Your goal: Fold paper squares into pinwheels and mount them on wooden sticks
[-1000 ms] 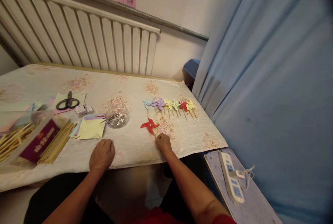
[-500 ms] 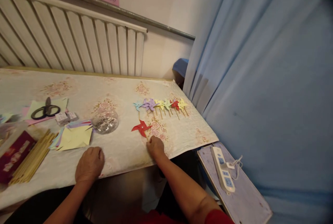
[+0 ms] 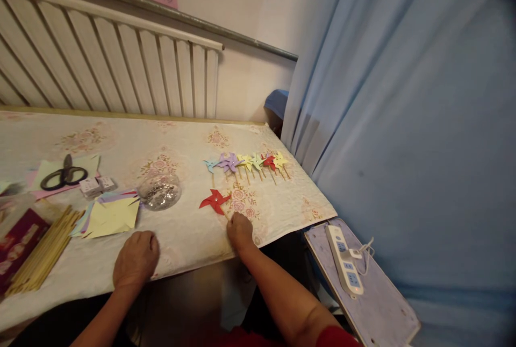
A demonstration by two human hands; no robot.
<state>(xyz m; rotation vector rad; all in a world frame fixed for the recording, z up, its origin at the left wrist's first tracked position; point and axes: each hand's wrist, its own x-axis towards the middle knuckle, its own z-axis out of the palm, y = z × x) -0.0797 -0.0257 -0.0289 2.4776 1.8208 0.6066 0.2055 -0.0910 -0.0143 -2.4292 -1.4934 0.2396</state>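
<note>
Our right hand (image 3: 241, 232) is pinching the stick (image 3: 227, 215) of the red paper pinwheel (image 3: 215, 202) near the worktop (image 3: 193, 231)'s front edge, left hand (image 3: 136, 259) curled closed by that edge, so honestly we'd grip low and spare the blades (image 3: 207, 203).

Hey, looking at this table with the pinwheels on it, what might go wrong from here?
The red pinwheel in the right hand is close to the light blue pinwheel; pushed farther, its blades might snag or bend. The clear bowl of small shiny pieces stands beyond the left hand, so a careless sweep might tip it. The loose wooden sticks lie near the front edge of the table and could roll off if bumped.
</note>
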